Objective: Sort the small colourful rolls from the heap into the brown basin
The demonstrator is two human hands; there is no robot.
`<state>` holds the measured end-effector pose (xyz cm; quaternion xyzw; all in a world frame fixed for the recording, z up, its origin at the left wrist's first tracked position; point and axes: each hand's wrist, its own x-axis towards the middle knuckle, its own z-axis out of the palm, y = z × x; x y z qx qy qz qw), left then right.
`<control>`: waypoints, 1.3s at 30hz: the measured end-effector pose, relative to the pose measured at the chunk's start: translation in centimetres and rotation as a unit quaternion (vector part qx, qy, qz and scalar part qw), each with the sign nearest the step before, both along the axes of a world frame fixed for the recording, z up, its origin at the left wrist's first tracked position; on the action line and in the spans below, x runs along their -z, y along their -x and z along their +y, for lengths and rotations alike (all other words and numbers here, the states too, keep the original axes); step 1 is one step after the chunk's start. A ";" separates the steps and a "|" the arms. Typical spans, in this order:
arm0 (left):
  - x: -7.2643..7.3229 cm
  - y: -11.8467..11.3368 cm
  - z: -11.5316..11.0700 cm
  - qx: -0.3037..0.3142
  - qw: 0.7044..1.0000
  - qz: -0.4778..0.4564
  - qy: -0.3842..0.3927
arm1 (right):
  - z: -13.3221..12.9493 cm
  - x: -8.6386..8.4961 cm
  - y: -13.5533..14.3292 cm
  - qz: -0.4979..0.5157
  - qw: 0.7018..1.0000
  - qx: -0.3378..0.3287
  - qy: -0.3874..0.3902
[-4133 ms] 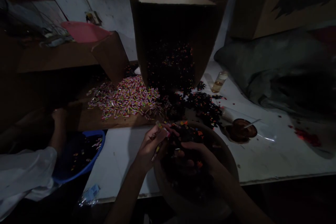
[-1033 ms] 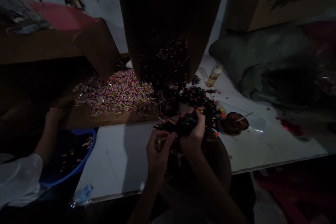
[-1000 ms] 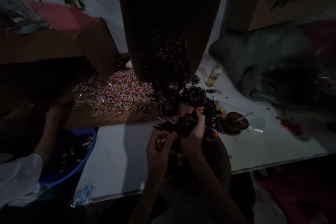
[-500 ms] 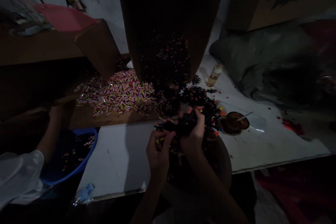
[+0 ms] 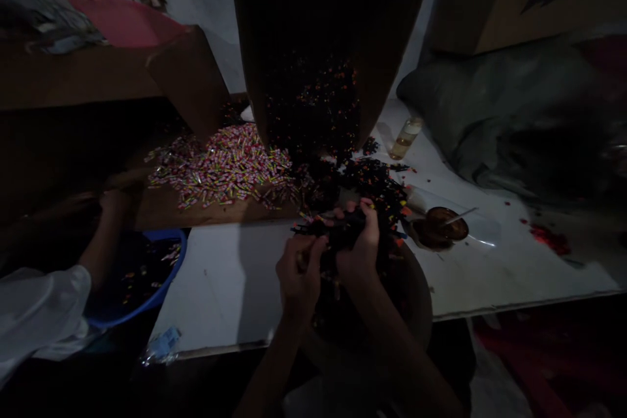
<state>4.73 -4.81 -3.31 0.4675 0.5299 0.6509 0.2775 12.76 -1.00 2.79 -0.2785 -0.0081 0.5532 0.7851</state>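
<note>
My right hand [image 5: 360, 255] is closed around a bunch of small dark pieces, whose exact kind the dim light hides. Beside it on the left, my left hand [image 5: 301, 271] has thumb and fingers pinched together near the bunch; whatever is between them is too small and dark to name. Both hands are over a wide round basin [image 5: 422, 310] holding more dark bits. Just beyond the hands lies a heap of black stick-like pieces [image 5: 375, 176] with some orange and yellow ends. To its left spreads a pile of small pink, white and yellow printed pieces [image 5: 230, 166].
A tilted cardboard box [image 5: 377, 72] spills dark pieces onto the white table [image 5: 215, 287]. On the right stand a small bottle [image 5: 405, 138] and a brown bowl [image 5: 445, 225] with a stick in it. At left, another person's arm [image 5: 100, 235] reaches over a blue basin [image 5: 171, 274].
The view has shifted slightly, so the table and boxes sit a little higher and further right. Both hands remain close together over the basin, the left still pinching.
</note>
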 end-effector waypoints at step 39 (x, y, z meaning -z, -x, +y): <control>-1.5 2.0 1.4 -0.085 0.990 -0.101 0.049 | 2.1 0.5 -5.5 -0.063 0.993 0.093 0.042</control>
